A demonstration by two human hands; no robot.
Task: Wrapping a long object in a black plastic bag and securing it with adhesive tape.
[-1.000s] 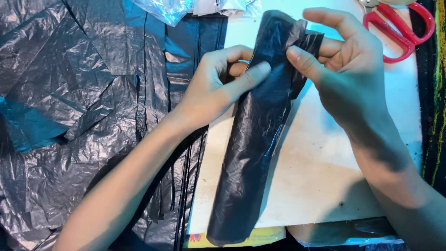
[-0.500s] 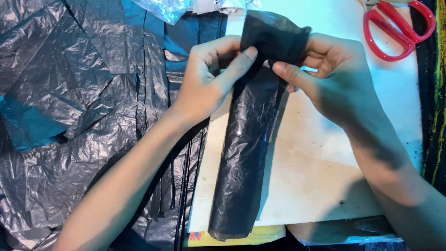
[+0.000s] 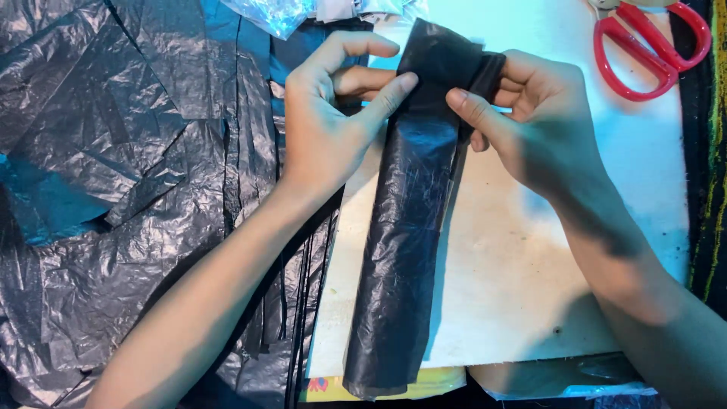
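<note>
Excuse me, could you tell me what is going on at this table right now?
A person's left hand and right hand both pinch the top end of a long black plastic film strip, folded lengthwise and lying on a pale board. Loose black plastic sheets lie left; red-handled scissors rest at top right.

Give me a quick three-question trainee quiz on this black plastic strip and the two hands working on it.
1. True or false: both hands grip the strip at its far end.
2. Which lies at the top right? A) scissors B) knife C) tape
3. Fill in: the strip lies on a pale ____.

Key
1. True: the left hand and right hand pinch the top end.
2. A: red-handled scissors.
3. Board, with black plastic sheets to its left.
</note>
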